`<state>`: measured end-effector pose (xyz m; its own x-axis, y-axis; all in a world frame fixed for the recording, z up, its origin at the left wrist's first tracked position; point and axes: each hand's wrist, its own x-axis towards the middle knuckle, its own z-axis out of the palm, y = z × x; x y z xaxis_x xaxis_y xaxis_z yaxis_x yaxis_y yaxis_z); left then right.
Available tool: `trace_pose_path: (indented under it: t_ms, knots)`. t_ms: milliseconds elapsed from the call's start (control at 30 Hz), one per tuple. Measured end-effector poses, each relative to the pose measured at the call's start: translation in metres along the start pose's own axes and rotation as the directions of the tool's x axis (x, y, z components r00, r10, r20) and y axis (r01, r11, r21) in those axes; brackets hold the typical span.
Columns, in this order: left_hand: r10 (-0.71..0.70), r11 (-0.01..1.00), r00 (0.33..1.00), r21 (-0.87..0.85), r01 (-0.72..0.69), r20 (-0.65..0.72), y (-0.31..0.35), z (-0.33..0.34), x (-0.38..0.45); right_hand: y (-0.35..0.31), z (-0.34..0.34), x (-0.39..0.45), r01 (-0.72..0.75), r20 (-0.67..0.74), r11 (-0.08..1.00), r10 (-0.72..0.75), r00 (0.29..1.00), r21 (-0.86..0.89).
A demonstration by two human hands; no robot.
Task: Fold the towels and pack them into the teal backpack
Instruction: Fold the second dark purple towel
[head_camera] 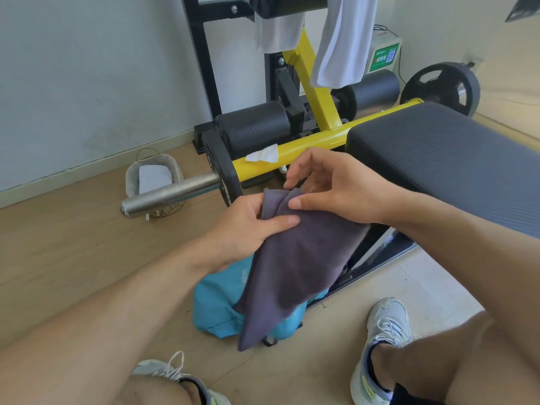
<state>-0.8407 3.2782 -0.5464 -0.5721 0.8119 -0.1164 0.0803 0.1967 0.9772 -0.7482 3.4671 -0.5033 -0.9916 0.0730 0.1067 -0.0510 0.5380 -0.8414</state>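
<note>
A dark grey towel (295,264) hangs in the air, folded over, its lower end dangling above the teal backpack (216,305) that lies on the floor between my feet. My left hand (245,229) grips the towel's upper left edge, thumb on top. My right hand (330,188) pinches the upper edge beside it between thumb and fingers. Two white towels hang from the black roller pad at the top: the left white towel (277,30) and the right white towel (342,45).
A yellow-framed weight bench (315,141) with a grey padded seat (455,159) stands to the right. A steel bar sleeve (169,194) with a black plate juts out at left. A wicker basket (152,176) sits by the wall. My shoes (382,346) flank the backpack.
</note>
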Motion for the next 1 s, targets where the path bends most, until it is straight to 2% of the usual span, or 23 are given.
trace_pose_path:
  t_ms: [133,333,500,633,733,900,1000]
  knots:
    - [-0.002,0.992,0.999,-0.13,-0.003,-0.039,0.007,0.0,-0.001,0.006,-0.003,-0.002,-0.039,-0.005,0.996,0.039,0.999,-0.081]
    - [-0.013,0.988,1.0,-0.155,0.012,-0.001,0.009,-0.004,-0.003,0.004,0.003,-0.003,-0.02,-0.02,0.996,0.018,1.0,-0.088]
    - [-0.145,0.962,0.989,-0.235,0.142,0.003,0.009,-0.007,-0.002,0.001,0.003,-0.002,0.002,-0.048,0.994,-0.007,0.999,-0.106]
    - [-0.213,0.933,0.977,-0.304,0.195,-0.027,0.008,-0.005,0.0,0.0,0.004,-0.003,0.028,-0.115,0.995,-0.039,0.993,-0.097]
    - [-0.247,0.929,0.968,-0.294,0.227,-0.035,0.009,-0.004,0.0,-0.003,0.005,-0.004,0.057,-0.126,0.996,-0.066,0.99,-0.071]
    - [-0.274,0.951,0.959,-0.168,0.26,-0.066,0.011,0.001,-0.004,-0.007,0.004,-0.006,0.11,-0.012,0.994,-0.11,0.994,-0.028]
    - [-0.259,0.963,0.964,-0.092,0.254,-0.057,0.013,0.005,-0.005,-0.009,0.01,-0.006,0.094,0.005,0.995,-0.094,0.996,-0.027]
